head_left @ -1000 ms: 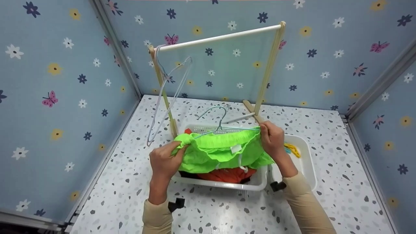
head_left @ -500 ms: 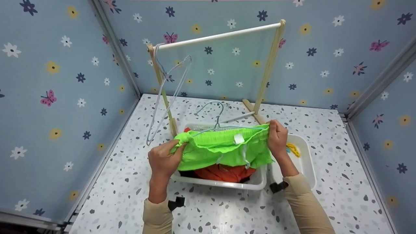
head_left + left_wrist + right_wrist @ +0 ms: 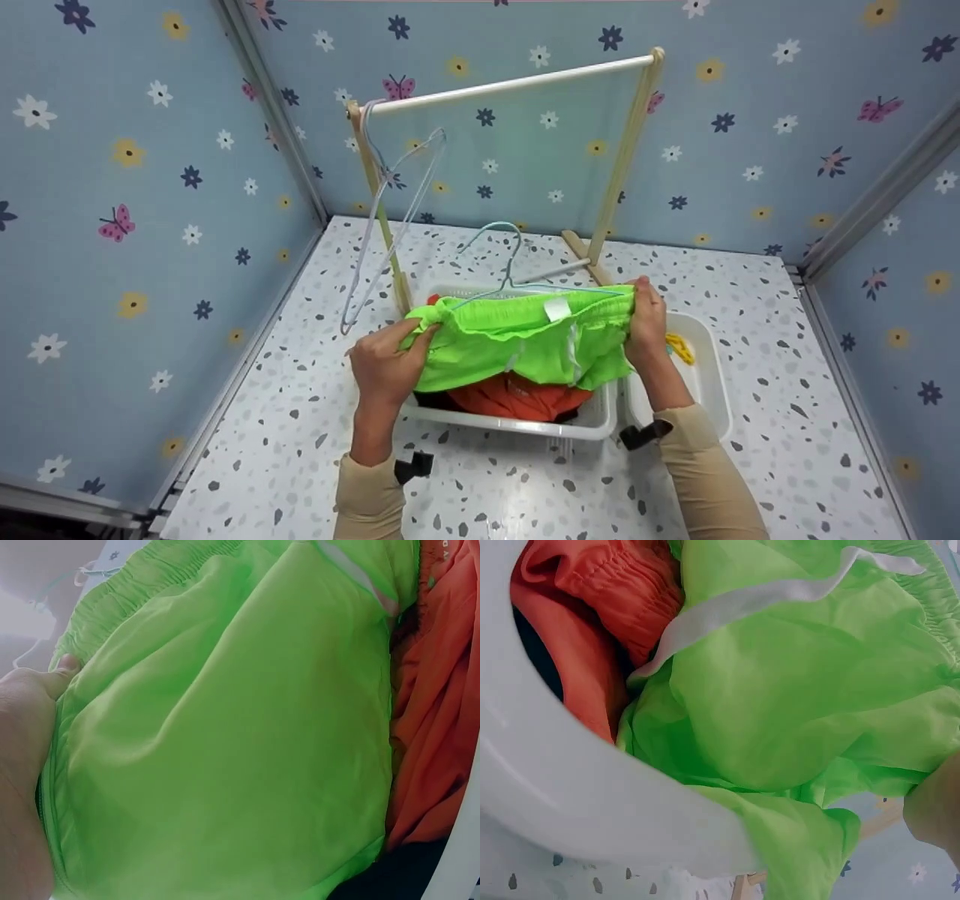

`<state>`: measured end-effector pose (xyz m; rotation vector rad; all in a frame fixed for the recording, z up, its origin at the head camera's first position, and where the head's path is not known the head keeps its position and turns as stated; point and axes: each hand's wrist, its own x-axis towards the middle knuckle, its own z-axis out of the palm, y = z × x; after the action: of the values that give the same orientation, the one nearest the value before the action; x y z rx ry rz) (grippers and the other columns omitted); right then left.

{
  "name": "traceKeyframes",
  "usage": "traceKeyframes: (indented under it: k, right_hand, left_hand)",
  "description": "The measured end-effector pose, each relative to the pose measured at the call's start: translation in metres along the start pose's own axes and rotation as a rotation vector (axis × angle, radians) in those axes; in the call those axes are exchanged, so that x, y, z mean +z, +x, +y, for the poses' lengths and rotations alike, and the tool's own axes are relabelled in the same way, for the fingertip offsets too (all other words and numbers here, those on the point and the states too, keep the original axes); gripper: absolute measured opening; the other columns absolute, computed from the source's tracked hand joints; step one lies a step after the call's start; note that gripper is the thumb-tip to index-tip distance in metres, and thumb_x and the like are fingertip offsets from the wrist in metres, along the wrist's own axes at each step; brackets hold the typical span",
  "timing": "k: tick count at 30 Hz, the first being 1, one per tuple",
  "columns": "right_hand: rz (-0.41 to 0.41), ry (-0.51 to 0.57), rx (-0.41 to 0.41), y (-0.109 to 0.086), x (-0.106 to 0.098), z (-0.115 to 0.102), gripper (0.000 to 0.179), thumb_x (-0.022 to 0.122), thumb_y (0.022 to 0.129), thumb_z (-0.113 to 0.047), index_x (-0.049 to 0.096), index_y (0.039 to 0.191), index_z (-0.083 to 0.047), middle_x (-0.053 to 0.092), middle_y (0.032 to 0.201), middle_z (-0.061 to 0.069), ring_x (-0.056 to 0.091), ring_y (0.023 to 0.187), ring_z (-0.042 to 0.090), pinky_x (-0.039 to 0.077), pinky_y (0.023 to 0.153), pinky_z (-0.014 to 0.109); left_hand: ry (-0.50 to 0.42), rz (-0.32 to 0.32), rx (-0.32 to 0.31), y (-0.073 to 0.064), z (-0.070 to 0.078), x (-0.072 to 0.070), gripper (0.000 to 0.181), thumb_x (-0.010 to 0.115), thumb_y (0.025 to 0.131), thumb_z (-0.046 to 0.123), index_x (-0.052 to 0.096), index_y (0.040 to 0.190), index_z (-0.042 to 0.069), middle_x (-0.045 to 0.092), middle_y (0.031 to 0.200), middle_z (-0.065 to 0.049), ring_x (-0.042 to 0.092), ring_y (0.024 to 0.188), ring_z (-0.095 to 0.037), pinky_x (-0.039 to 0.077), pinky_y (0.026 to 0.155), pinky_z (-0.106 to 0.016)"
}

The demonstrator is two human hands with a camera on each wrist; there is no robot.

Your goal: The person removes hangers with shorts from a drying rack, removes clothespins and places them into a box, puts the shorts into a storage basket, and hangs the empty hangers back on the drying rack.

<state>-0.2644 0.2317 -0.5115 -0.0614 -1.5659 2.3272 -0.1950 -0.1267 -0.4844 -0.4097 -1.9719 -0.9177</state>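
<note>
Bright green shorts (image 3: 495,345) with an elastic waistband, a white label and a white drawstring are stretched between both hands above a white basket (image 3: 517,427). A light teal hanger (image 3: 508,270) has its lower bar inside the waistband, its hook standing up. My left hand (image 3: 390,364) pinches the left end of the waistband; its thumb lies on the cloth in the left wrist view. At the other end my right hand (image 3: 646,326) grips the waistband, its fingertips partly hidden. Orange clothing (image 3: 517,397) lies under the shorts in the basket.
Behind the basket stands a rack with a white rail (image 3: 510,86) and wooden posts. A pale hanger (image 3: 375,195) hangs from its left end. At right, a white tray (image 3: 716,360) holds yellow items (image 3: 681,348). Patterned wall panels (image 3: 135,262) surround the speckled surface (image 3: 787,420).
My right hand has moved slightly to the right, pulling the waistband wider and flatter. The hanger's hook has risen a little. My left hand keeps its pinch.
</note>
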Motion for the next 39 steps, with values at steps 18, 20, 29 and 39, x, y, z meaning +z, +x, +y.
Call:
traceKeyframes:
  k: [18, 20, 29, 39]
  right_hand:
    - [-0.247, 0.363, 0.195, 0.001, -0.013, -0.004, 0.038, 0.044, 0.101, -0.039, 0.056, 0.084, -0.007, 0.056, 0.076, 0.003, 0.058, 0.067, 0.012, 0.048, 0.059, 0.024]
    - [-0.265, 0.397, 0.215, 0.000, -0.014, -0.004, 0.038, 0.040, 0.102, -0.037, 0.055, 0.084, -0.007, 0.056, 0.076, 0.003, 0.057, 0.067, 0.012, 0.048, 0.059, 0.024]
    - [-0.393, 0.580, 0.201, -0.005, -0.014, -0.007, 0.045, 0.030, 0.107, -0.032, 0.055, 0.081, -0.004, 0.053, 0.070, 0.003, 0.056, 0.062, 0.014, 0.047, 0.057, 0.025]
    - [-0.158, 0.576, 0.085, -0.011, -0.004, -0.005, 0.050, 0.030, 0.106, -0.036, 0.052, 0.072, -0.008, 0.056, 0.066, 0.004, 0.059, 0.060, 0.016, 0.049, 0.059, 0.028]
  left_hand:
    - [0.041, 0.036, -0.132, -0.004, -0.005, 0.014, 0.014, 0.082, 0.079, 0.023, 0.078, 0.084, 0.011, 0.073, 0.079, -0.004, 0.069, 0.063, -0.025, 0.049, 0.050, -0.041]
    - [0.057, 0.037, -0.149, -0.006, -0.005, 0.014, 0.016, 0.082, 0.078, 0.025, 0.078, 0.085, 0.011, 0.073, 0.080, -0.004, 0.069, 0.064, -0.025, 0.050, 0.050, -0.042]
    - [0.086, 0.040, -0.205, -0.007, -0.004, 0.017, 0.016, 0.082, 0.079, 0.027, 0.079, 0.084, 0.012, 0.073, 0.078, -0.004, 0.068, 0.061, -0.025, 0.049, 0.049, -0.041]
    - [0.099, 0.056, -0.264, -0.011, 0.001, 0.026, 0.020, 0.083, 0.078, 0.031, 0.079, 0.084, 0.013, 0.073, 0.077, -0.007, 0.067, 0.059, -0.026, 0.048, 0.047, -0.042]
